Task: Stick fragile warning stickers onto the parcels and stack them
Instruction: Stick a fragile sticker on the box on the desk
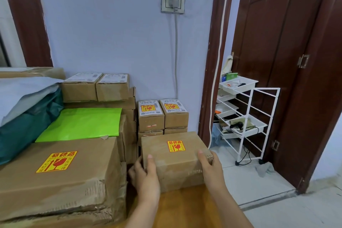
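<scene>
Both hands are on a small cardboard parcel (pixel 174 157) low in the middle of the view. The left hand (pixel 146 174) grips its near left corner, thumb laid across the top face and fingers wrapped down the left side. The right hand (pixel 211 164) clasps the near right edge, thumb up on top, the remaining fingers hidden behind the box. The parcel is plain brown corrugated card, taped, its right corner a bit frayed, and it sits just in front of the small boxes by the wall. On its top face is a fragile sticker (pixel 176 146): a yellow rectangle with red Chinese characters and a broken-glass symbol.

To the left lies a large carton (pixel 61 176), its card crumpled and dented along the near edge, carrying a bigger sticker (pixel 57 161) of the same yellow-and-red design. Behind that is a glossy bright green sheet (pixel 81 124), and beside it dark green and grey plastic wrap (pixel 24 114).

Against the pale blue wall stand two small labelled boxes (pixel 162 114), each with a white shipping label, barcode and yellow sticker; the print is too small to read. Higher up to the left, two more boxes (pixel 96 87) show white labels only. A white wire rack (pixel 248 116) with trays stands by the dark wooden door (pixel 277 42).
</scene>
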A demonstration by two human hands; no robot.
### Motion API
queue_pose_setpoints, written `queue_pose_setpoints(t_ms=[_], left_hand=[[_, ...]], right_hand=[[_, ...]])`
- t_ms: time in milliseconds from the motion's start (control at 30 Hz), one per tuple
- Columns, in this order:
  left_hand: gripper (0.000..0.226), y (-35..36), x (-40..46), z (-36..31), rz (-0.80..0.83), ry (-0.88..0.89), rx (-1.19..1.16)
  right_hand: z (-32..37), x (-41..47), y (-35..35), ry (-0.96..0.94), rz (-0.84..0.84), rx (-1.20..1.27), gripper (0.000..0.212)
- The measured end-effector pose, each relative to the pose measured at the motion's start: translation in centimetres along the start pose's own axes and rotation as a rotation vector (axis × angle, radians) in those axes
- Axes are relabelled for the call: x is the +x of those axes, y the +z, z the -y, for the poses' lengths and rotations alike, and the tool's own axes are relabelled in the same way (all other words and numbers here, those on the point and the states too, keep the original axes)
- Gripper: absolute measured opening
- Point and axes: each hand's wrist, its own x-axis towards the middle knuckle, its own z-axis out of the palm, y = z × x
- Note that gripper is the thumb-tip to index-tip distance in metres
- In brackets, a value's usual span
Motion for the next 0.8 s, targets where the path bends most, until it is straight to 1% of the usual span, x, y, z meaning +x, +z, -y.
queue_pose_setpoints(t_ms=[200,467,600,800], left_hand=[[0.048,-0.1,-0.6,-0.5,-0.035,0.007,-0.018],[0.048,-0.3,-0.3,-1.0,-0.069,-0.010,0.015],[0.048,-0.2,-0.2,-1.1,-0.088,-0.011,0.055],[0.049,-0.3,0.0,-1.8,-0.056,-0.024,0.188]], right_hand=[[0.5,-0.1,-0.4,-0.003,0.035,-0.027,0.024],[0.5,0.1,-0.1,0.013,0.043,-0.053,0.023],[0.5,0.2,-0.1,0.022,0.048,-0.058,0.022],[0.8,0.4,-0.4,0.051,0.064,-0.112,0.027]])
